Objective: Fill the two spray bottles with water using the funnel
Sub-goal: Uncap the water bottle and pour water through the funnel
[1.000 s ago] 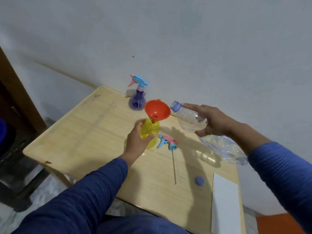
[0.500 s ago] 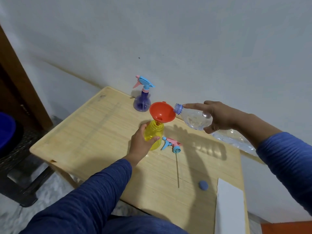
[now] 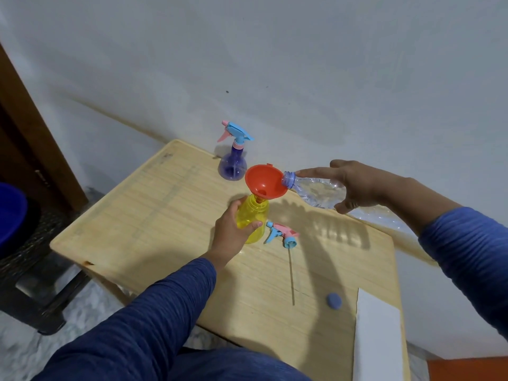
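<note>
Holding the yellow bottle (image 3: 251, 221) upright on the table (image 3: 154, 215) with our left hand (image 3: 231, 232), fingers wrapped round its body, clamped. Red funnel (image 3: 265, 182) sits in its neck, tilted a bit toward the wall

Right hand (image 3: 360, 185) grips the water bottle (image 3: 316, 191) near horizontal, fingers closed on its upper half, index finger stretched along the top. Its open blue-ringed mouth touches the funnel's right rim, pointing into the bowl. Water visible inside the clear bottle; can't tell if any is flowing into the funnel

Purple bottle (image 3: 233, 160) stands behind the funnel near the wall, sprayer head screwed on, apart from everything else

Loose sprayer head (image 3: 283, 233) with its dip tube lies on the table just right of the yellow bottle, not touching our hand. Blue cap (image 3: 334, 301) lies nearer to us, beside a white box (image 3: 379, 339) at the table's right edge
</note>
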A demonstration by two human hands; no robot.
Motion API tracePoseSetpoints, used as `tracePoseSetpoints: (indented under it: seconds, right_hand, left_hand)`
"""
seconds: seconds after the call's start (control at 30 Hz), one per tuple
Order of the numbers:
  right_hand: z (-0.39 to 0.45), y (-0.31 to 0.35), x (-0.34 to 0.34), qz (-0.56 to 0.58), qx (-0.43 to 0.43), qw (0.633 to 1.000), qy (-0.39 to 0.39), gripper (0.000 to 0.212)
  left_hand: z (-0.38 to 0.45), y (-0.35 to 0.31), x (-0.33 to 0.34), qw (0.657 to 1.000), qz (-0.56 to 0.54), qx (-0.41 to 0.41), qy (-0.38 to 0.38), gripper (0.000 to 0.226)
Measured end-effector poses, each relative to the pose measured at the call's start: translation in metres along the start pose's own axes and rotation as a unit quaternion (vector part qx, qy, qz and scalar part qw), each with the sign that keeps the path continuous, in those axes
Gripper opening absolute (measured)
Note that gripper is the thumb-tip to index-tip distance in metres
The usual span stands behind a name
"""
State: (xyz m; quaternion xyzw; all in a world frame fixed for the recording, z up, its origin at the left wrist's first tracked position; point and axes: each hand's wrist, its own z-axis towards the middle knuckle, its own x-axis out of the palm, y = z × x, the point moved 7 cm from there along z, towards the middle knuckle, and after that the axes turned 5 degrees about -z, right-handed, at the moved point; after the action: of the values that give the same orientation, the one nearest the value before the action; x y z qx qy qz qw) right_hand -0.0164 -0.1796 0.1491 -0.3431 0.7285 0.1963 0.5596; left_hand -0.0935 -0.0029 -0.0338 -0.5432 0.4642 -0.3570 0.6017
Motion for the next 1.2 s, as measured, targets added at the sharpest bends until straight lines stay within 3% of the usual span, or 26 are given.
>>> tracePoseSetpoints:
  seconds: [0.9,1.2]
  right_hand:
    - [0.003,0.003,-0.007,-0.021,-0.002,1.0,0.013,0.106]
    - [-0.009,-0.012,0.007,0.119,0.01,0.988,-0.093,0.11]
  left_hand:
    - [0.003,0.002,0.0,1.0,-0.008,-0.001,0.007,0.067]
    - [0.002,0.001,0.001,1.0,0.001,0.0,0.007,0.065]
